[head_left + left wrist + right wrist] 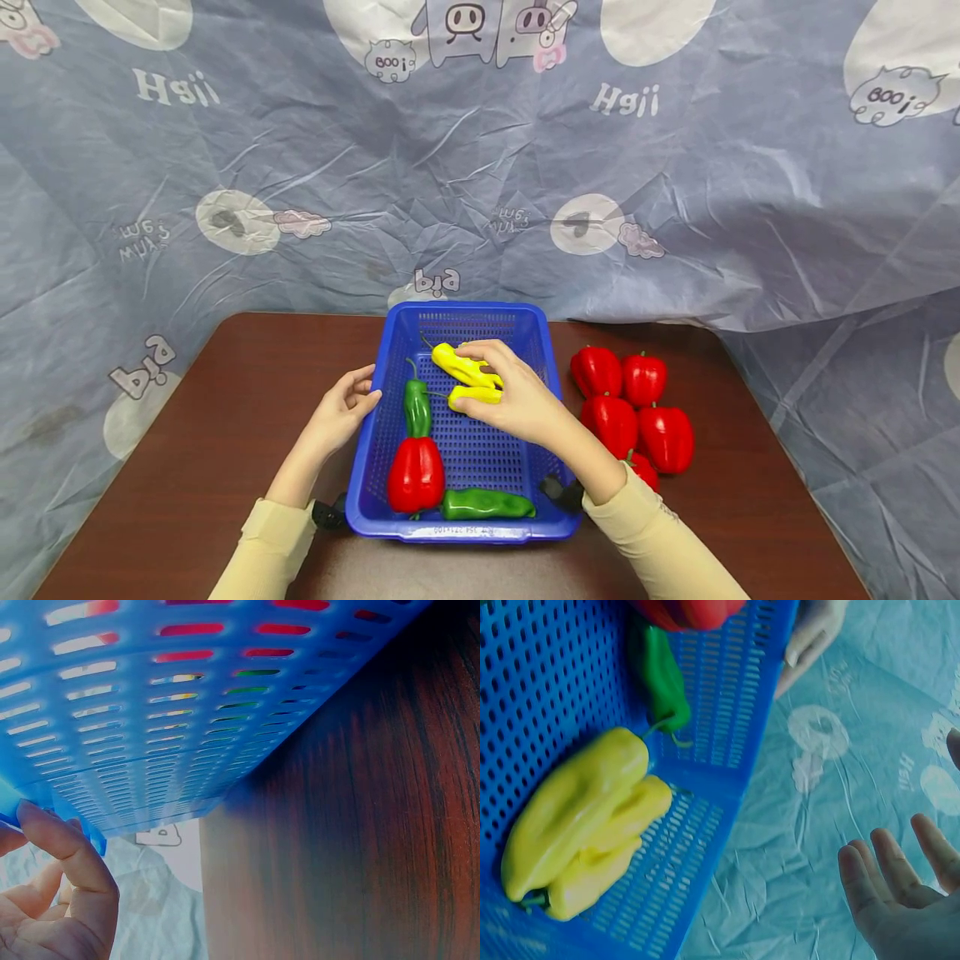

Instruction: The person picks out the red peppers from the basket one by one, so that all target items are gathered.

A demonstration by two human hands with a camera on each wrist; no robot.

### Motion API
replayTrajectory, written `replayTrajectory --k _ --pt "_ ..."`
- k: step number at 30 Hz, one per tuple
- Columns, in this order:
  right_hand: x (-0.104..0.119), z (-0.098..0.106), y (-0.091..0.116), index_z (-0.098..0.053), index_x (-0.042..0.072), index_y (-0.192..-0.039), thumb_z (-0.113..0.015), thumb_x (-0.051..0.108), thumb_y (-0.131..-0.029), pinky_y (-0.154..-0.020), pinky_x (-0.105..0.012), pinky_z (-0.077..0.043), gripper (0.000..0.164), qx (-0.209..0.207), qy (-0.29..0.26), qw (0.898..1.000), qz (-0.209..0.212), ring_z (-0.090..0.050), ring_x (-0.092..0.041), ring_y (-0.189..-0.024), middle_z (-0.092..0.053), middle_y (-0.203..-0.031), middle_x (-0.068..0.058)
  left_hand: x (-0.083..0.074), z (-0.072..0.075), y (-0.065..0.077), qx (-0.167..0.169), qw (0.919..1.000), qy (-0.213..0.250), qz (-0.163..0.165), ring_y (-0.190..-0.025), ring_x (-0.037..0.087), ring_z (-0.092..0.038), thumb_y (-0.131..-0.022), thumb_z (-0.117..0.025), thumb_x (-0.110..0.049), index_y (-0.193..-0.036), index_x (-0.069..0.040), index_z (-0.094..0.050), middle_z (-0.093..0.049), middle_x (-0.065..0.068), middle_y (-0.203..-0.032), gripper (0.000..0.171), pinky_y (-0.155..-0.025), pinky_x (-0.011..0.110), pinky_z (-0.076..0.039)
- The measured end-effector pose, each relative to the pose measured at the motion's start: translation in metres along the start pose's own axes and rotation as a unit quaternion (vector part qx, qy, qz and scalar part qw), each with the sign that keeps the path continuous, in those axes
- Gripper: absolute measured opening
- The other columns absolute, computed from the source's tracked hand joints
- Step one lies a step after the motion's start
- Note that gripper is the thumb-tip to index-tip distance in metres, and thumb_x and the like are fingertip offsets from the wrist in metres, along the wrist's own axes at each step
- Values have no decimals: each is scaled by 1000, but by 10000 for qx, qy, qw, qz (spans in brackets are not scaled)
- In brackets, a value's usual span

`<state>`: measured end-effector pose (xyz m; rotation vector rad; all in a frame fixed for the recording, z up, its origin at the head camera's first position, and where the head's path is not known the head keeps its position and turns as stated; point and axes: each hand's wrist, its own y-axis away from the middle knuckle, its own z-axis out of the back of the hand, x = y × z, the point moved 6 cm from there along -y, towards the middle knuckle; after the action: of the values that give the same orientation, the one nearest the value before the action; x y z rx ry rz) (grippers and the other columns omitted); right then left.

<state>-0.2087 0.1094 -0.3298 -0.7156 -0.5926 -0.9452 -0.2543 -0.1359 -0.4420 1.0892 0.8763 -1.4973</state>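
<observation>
A blue plastic basket point(462, 533) stands in the middle of the table. At its left rim my left hand point(345, 410) pinches the edge between thumb and fingers; the left wrist view has those curled fingers point(71, 847) beside the slotted wall. Over the basket's far right part is my right hand point(517, 396), just above the yellow peppers point(476, 393). Its fingers point(900, 866) are spread and hold nothing in the right wrist view, apart from the yellow peppers point(577, 817). Also inside lie a red bell pepper point(416, 475), a long green pepper point(417, 408) and another green pepper point(487, 504).
To the right of the basket, several red bell peppers point(611, 425) sit grouped on the brown table point(225, 467), partly behind my right forearm. A grey-blue printed cloth point(480, 167) hangs behind the table's far edge.
</observation>
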Motion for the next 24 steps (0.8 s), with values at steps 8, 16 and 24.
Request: replayTrajectory --k 8,16,24 --pt "-2 -30 -9 -55 15 -135 -79 24 -82 -110 -51 -40 59 814 206 9965 -52 -41 -27 -140 -50 -143 -6 3 1 0 -31 10000 9 16 -97 18 -64 -99 -57 -6 -146 6 -37 -55 23 -119 52 -74 18 -52" --pt "-3 -54 -14 -53 15 -138 -80 34 -80 -108 -44 -43 67 1440 405 9886 -190 -47 -21 -132 -51 -141 -5 2 1 0 -35 10000 -8 -24 -97 19 -64 -99 -57 -7 -146 6 -37 -55 25 -119 52 -74 17 -52" --pt "-9 -78 -17 -51 18 -140 -79 45 -79 -104 -40 -47 72 2364 765 9680 -341 -53 -22 -126 -51 -139 -6 2 1 -2 6 10000 -25 -52 -97 20 -64 -100 -57 -8 -146 4 -38 -56 25 -120 52 -75 18 -52"
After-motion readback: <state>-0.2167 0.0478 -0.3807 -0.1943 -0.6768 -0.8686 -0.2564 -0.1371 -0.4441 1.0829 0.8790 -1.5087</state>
